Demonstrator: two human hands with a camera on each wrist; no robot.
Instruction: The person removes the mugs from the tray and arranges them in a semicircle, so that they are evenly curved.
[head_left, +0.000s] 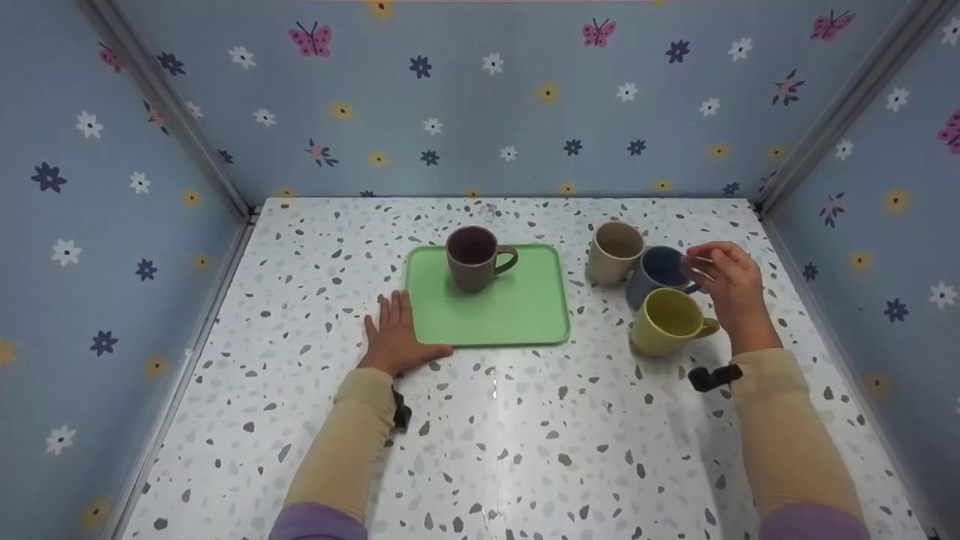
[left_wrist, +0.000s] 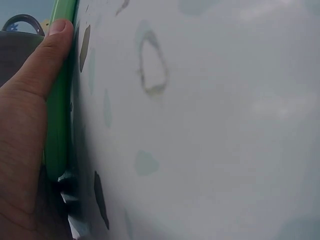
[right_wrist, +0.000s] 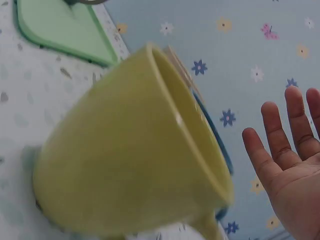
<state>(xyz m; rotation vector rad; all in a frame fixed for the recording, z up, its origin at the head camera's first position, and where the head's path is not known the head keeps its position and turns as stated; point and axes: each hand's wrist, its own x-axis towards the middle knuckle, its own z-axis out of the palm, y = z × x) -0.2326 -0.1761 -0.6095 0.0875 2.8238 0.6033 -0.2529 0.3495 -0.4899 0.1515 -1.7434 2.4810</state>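
Note:
A brown mug (head_left: 471, 270) stands upright on a green tray (head_left: 525, 315), its handle to the right. My left hand (head_left: 397, 341) lies at the tray's front left corner, fingers straight and spread along the left side. Its thumb (left_wrist: 47, 60) rests along the front edge in the left wrist view. To the tray's right, a blue mug (head_left: 646, 283) stands between a beige cup (head_left: 606, 264) and a yellow mug (head_left: 660, 334). Above the blue mug's right side hovers my right hand (head_left: 731, 289), fingers extended and slightly bent, holding nothing. The right wrist view shows the yellow mug close up.
A speckled white table (head_left: 495, 420) lies under everything. Blue patterned panels (head_left: 495, 97) enclose it at the back and both sides, with grey metal strips (head_left: 176, 112) at the corners. The beige cup and the blue and yellow mugs are bunched closely together.

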